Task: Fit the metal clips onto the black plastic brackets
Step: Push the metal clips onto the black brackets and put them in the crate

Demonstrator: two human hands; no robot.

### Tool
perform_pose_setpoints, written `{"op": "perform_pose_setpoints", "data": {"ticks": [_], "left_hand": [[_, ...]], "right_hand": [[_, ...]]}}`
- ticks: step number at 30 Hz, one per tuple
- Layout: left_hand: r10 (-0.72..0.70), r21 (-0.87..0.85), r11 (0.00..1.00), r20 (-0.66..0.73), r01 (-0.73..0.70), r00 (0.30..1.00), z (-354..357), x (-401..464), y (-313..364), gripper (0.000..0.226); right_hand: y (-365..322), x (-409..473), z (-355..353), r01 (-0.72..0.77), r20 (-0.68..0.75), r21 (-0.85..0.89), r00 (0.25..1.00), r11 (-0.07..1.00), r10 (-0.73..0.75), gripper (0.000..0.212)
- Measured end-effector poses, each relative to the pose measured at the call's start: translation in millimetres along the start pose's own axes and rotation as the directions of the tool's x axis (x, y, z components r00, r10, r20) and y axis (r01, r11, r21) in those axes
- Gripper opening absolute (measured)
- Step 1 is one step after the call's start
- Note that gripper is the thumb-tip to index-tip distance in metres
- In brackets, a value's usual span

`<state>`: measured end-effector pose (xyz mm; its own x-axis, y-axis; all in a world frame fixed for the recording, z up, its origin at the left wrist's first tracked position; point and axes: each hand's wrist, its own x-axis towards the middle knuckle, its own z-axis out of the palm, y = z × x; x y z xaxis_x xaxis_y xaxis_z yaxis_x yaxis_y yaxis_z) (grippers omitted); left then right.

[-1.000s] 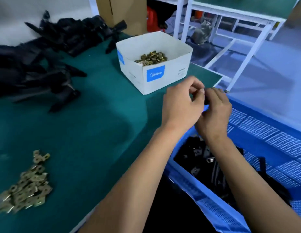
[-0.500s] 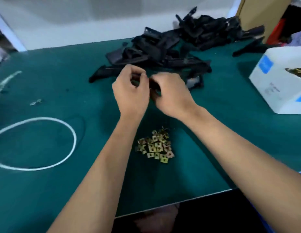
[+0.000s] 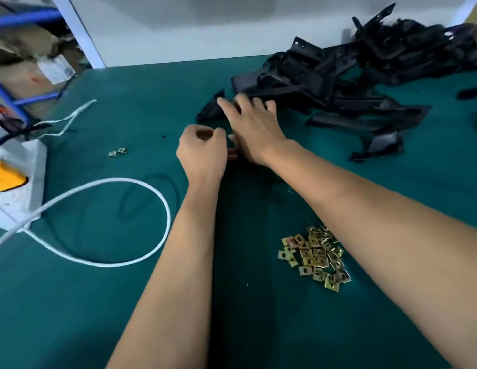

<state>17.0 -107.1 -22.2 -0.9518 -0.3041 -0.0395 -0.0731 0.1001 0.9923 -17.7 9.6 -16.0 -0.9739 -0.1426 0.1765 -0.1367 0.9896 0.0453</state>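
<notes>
The right hand point(image 3: 254, 129) reaches with spread fingers onto the black brackets point(image 3: 338, 75) piled at the table's far edge, probably to take one, while the left hand point(image 3: 202, 153) curls, maybe around a clip, and loose clips point(image 3: 316, 255) wait nearer.

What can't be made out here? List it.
Head view only:
- Left hand: fingers curled away from the camera; whether it holds a clip is hidden.
- Right hand: covers the near bracket it reaches, contact unclear.
- Bracket pile: tangled, blurred, cut by the right edge; no count.
- Power strip: cut off at left.
</notes>
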Motion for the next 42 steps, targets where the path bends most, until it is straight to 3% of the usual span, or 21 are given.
{"op": "perform_pose_setpoints", "data": {"ticks": [2, 5, 7, 9, 11, 13, 15, 17, 20, 23, 24, 25, 28, 31, 34, 37, 40, 42], "left_hand": [[-0.072, -0.073, 0.995, 0.033, 0.074, 0.997, -1, 5, 0, 0.023], [-0.139, -0.225, 0.963, 0.065, 0.151, 0.988, -1, 9, -2, 0.017], [-0.143, -0.252, 0.955, 0.078, 0.158, 0.987, 0, 9, -1, 0.016], [-0.101, -0.29, 0.949, 0.101, 0.126, 0.99, 0, 7, 1, 0.018], [-0.019, -0.3, 0.952, 0.146, 0.063, 0.989, 0, 2, 4, 0.027], [0.057, -0.348, 0.937, 0.22, 0.024, 0.974, -2, -2, 7, 0.034], [0.07, -0.526, 0.842, 0.325, 0.119, 0.943, -5, -2, 14, 0.04], [0.077, -0.629, 0.75, 0.392, 0.206, 0.917, -7, -1, 20, 0.047], [0.124, -0.528, 0.834, 0.461, 0.159, 0.878, -1, -6, 17, 0.025], [0.095, -0.502, 0.845, 0.475, 0.181, 0.875, 5, -12, 10, 0.006], [0.072, -0.527, 0.826, 0.45, 0.199, 0.89, 6, -11, 8, 0.01], [0.059, -0.562, 0.8, 0.422, 0.21, 0.904, 6, -8, 7, 0.013], [0.034, -0.553, 0.805, 0.402, 0.213, 0.915, 3, 2, 0, 0.017], [0.016, -0.455, 0.859, 0.481, 0.234, 0.876, 2, 3, -4, 0.011], [0.039, -0.402, 0.88, 0.591, 0.253, 0.805, 0, -2, -5, 0.008], [0.073, -0.329, 0.917, 0.696, 0.227, 0.715, -5, -4, -7, 0.019], [0.081, -0.216, 0.968, 0.757, 0.13, 0.649, -3, -5, -5, 0.023], [0.09, -0.187, 0.979, 0.762, 0.084, 0.642, 1, -7, -4, 0.027]], "right_hand": [[-1, 4, -2, -0.041, -0.074, 0.047, 0.996, 0.998, 0.045, 0.065], [-1, 5, -10, -0.08, -0.035, 0.077, 0.996, 0.994, 0.083, 0.036], [0, 2, -17, -0.08, -0.029, 0.114, 0.996, 0.99, 0.084, 0.034], [2, -2, -24, -0.061, -0.055, 0.289, 0.995, 0.955, 0.08, 0.034], [6, -10, -35, -0.048, -0.078, 0.576, 0.991, 0.816, 0.113, 0.028], [14, -22, -43, -0.07, -0.016, 0.795, 0.99, 0.602, 0.137, 0.031], [22, -40, -47, -0.147, 0.112, 0.913, 0.987, 0.381, 0.114, 0.035], [29, -60, -46, -0.223, 0.209, 0.947, 0.974, 0.233, 0.083, 0.038], [32, -84, -41, -0.275, 0.274, 0.954, 0.961, 0.122, 0.027, 0.036], [37, -99, -36, -0.284, 0.286, 0.957, 0.958, 0.063, -0.017, 0.024], [41, -104, -35, -0.266, 0.267, 0.962, 0.964, 0.067, -0.013, 0.022], [45, -109, -33, -0.224, 0.224, 0.965, 0.975, 0.138, 0.013, 0.021], [59, -124, -25, -0.048, 0.014, 0.821, 0.998, 0.568, 0.064, 0.02], [69, -133, -18, 0.031, -0.026, 0.651, 0.999, 0.758, -0.018, 0.021], [66, -133, -12, 0.049, -0.036, 0.644, 0.999, 0.763, -0.034, 0.009], [66, -131, -9, 0.019, -0.095, 0.692, 0.993, 0.722, 0.065, 0.005], [71, -131, -8, -0.008, -0.118, 0.781, 0.98, 0.625, 0.161, 0.019], [73, -130, -6, -0.041, -0.094, 0.825, 0.973, 0.563, 0.209, 0.021]]}}
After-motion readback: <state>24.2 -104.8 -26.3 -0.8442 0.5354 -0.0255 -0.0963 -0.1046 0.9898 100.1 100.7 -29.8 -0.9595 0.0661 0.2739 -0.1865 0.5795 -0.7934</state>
